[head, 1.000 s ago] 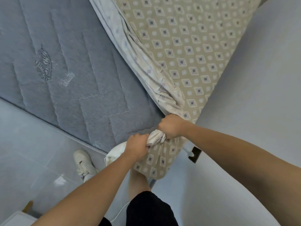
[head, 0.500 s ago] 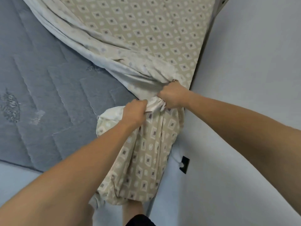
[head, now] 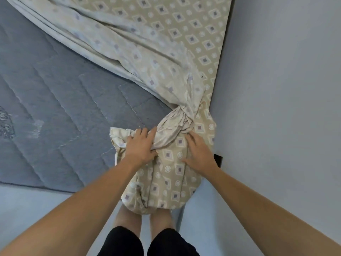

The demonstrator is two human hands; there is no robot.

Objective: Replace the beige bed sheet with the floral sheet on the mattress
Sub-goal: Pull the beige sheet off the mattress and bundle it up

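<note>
The beige sheet [head: 166, 37] with a diamond pattern is peeled back diagonally across the grey quilted mattress [head: 55, 108]. Its corner is twisted into a knot [head: 181, 119] at the mattress corner beside the wall, and the cloth below the knot drapes over that corner. My left hand [head: 141, 145] lies flat with spread fingers on the bunched cloth left of the knot. My right hand [head: 198, 152] rests open on the cloth just below and right of the knot. No floral sheet is in view.
A pale wall [head: 276, 108] runs along the right side of the mattress, with a dark socket [head: 218, 159] low on it. The light floor [head: 27, 204] lies in front of the mattress. My legs in black shorts [head: 147, 242] stand at the corner.
Both hands have let go of the twisted cloth they were gripping and now lie flat on it. The knot sits tied at the corner.
</note>
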